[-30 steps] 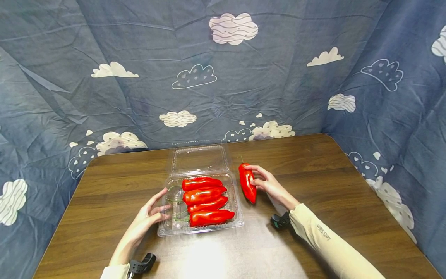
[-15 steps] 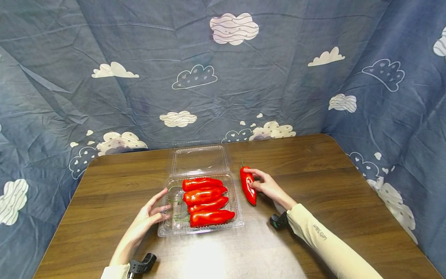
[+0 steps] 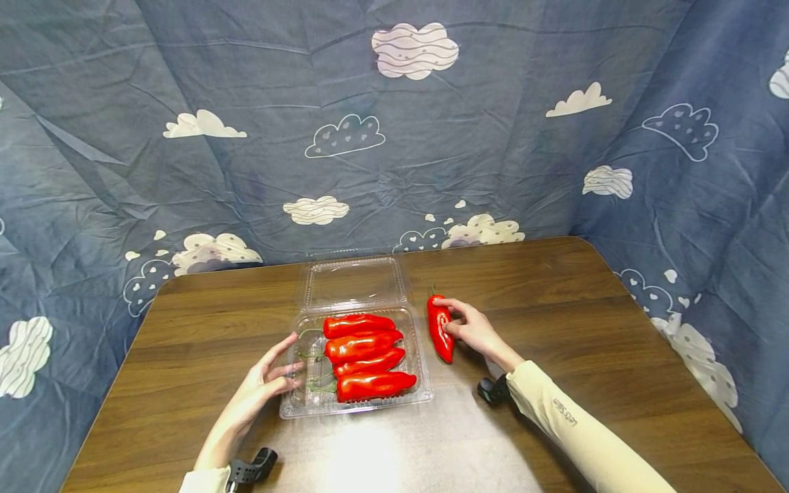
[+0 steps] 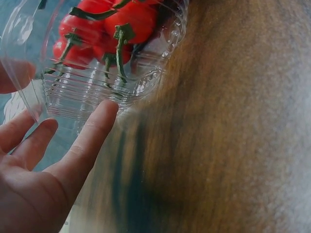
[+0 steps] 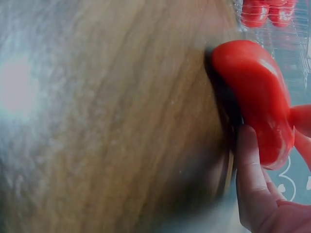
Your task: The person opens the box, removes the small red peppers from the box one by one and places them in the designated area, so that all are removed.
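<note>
In the head view, my right hand [image 3: 477, 332] holds a long red pepper [image 3: 440, 335] by its upper part, beside the container's right edge. Its thumb and fingers lie on opposite sides of the pepper in the right wrist view, with the pepper [image 5: 260, 97] close over the table. My left hand [image 3: 255, 387] rests with spread, fairly straight fingers at the left side of a clear plastic clamshell container [image 3: 354, 409]. In the left wrist view, a thumb tip touches the ribbed container wall [image 4: 68, 102]. Several red peppers [image 3: 364, 347] lie side by side inside, green stems toward the left hand.
The container's hinged lid [image 3: 353, 282] lies folded back toward the table's far edge. A brown wood-grain table [image 3: 542, 294] carries everything. Behind it hangs a dark blue curtain [image 3: 259, 171] with white clouds. Black straps [image 3: 254, 467] with cameras sit at both wrists.
My right hand has moved the pepper slightly toward me and to the right, its stem end shifting most. The left hand and container have stayed in place.
</note>
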`<state>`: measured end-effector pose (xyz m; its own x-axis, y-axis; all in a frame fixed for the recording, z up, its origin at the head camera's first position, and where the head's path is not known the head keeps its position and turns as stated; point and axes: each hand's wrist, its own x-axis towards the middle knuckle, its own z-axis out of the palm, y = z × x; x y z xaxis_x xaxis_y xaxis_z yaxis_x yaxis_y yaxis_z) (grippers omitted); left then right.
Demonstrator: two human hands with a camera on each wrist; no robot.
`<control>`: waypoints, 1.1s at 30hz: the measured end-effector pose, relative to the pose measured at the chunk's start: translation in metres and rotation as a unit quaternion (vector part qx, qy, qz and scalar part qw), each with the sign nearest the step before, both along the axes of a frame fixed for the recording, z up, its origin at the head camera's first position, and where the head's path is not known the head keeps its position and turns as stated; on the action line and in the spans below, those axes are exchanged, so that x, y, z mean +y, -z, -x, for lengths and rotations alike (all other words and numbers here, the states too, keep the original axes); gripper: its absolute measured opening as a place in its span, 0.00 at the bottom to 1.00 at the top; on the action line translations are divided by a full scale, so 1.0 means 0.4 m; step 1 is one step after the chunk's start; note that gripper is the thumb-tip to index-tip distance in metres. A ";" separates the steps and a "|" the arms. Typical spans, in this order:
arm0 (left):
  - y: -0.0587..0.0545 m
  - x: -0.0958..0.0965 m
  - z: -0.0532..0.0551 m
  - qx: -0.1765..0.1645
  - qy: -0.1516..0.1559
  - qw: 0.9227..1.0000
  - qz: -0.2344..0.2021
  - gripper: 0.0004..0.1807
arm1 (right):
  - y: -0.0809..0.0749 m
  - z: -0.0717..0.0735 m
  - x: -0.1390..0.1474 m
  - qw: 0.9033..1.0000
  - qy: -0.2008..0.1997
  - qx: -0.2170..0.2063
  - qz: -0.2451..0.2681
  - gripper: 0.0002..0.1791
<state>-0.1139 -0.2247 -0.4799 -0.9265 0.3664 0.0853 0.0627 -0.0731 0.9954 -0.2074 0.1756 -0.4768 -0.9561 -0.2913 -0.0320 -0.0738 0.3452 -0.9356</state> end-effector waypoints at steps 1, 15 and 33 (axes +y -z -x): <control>0.000 0.000 0.000 0.000 0.000 1.000 -0.001 0.36 | 0.001 0.001 0.000 1.000 0.003 0.004 -0.007 0.27; 0.000 -0.001 0.000 -0.002 0.005 1.000 -0.010 0.36 | -0.003 0.002 0.005 1.000 0.000 0.009 0.020 0.24; -0.004 0.000 0.000 -0.008 0.002 1.000 -0.001 0.36 | -0.048 0.001 -0.007 0.998 -0.008 0.044 0.055 0.20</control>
